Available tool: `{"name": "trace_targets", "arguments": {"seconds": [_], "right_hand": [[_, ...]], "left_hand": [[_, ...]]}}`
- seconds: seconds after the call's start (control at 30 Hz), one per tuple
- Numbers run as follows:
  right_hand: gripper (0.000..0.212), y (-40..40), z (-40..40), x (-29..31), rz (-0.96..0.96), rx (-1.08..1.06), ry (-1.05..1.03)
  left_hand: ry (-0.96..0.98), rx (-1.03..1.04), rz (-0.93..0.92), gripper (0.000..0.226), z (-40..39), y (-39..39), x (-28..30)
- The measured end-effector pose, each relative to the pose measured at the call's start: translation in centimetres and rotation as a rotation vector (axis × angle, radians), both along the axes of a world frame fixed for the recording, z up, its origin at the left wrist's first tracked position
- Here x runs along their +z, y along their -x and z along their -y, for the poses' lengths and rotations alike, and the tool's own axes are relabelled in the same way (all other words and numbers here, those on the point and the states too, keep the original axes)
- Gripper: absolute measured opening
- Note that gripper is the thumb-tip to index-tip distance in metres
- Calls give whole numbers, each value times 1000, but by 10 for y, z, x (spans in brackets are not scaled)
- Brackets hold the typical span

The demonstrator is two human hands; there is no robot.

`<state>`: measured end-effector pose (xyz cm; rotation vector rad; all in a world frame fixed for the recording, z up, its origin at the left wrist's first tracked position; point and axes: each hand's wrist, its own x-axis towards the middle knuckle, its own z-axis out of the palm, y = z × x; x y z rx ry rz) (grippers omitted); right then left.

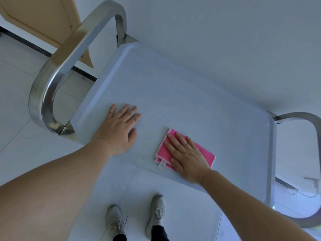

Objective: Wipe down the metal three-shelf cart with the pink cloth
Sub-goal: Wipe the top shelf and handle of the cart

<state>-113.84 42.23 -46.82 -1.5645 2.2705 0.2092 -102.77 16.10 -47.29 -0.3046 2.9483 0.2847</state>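
Observation:
The metal cart's top shelf fills the middle of the view, a flat tray with a raised rim. A folded pink cloth with a white tag lies near the shelf's front edge. My right hand lies flat on the cloth, fingers straight, pressing it to the metal. My left hand rests palm down on the bare shelf to the left, fingers spread. A few small water drops sit between the hands. The lower shelves are hidden beneath the top one.
A curved steel handle rises at the cart's left end and another handle at the right end. A white wall stands behind the cart. A tan door is at the upper left. My two shoes stand on pale floor tiles.

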Motion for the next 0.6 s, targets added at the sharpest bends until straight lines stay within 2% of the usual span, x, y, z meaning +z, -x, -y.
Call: {"name": "trace_targets", "arguments": {"seconds": [0.23, 0.37, 0.6], "right_hand": [[62, 96, 39, -7, -95, -130, 44], [57, 146, 56, -9, -104, -196, 88], [56, 203, 86, -10, -147, -358, 119]], "left_hand": [[-4, 7, 10, 56, 0, -1, -1], [-11, 23, -4, 54, 0, -1, 1], [-45, 33, -34, 54, -1, 0, 6]]}}
